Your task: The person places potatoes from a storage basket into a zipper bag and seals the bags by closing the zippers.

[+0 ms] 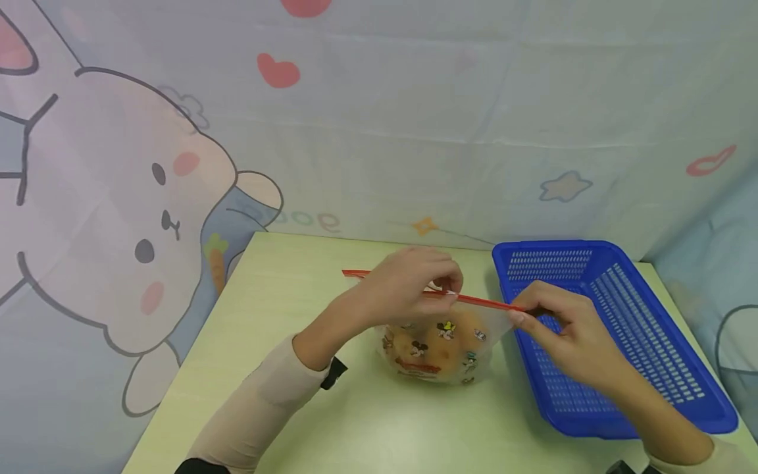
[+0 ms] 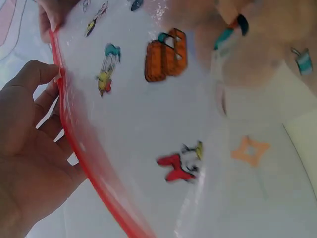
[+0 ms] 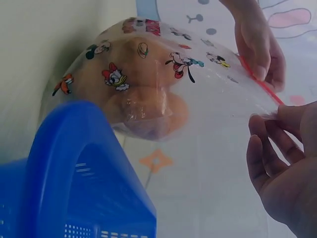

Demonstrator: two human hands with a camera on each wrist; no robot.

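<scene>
A clear zip bag (image 1: 438, 352) printed with cartoon figures sits on the table, its red zip edge (image 1: 482, 301) stretched between both hands. Round, light-brown items (image 3: 141, 94) that look like bread rolls fill its lower part. My left hand (image 1: 408, 286) pinches a small white slider (image 2: 59, 74) on that red strip, above the bag's middle. At the strip's right end, my right hand (image 1: 565, 332) grips the corner between thumb and fingers. The strip's left end sticks out past the left hand.
A blue plastic basket (image 1: 628, 296) with slotted walls stands to the right of the bag, under the right hand and forearm. The pale table (image 1: 296, 263) meets a printed cloth backdrop (image 1: 403, 131) at its far edge.
</scene>
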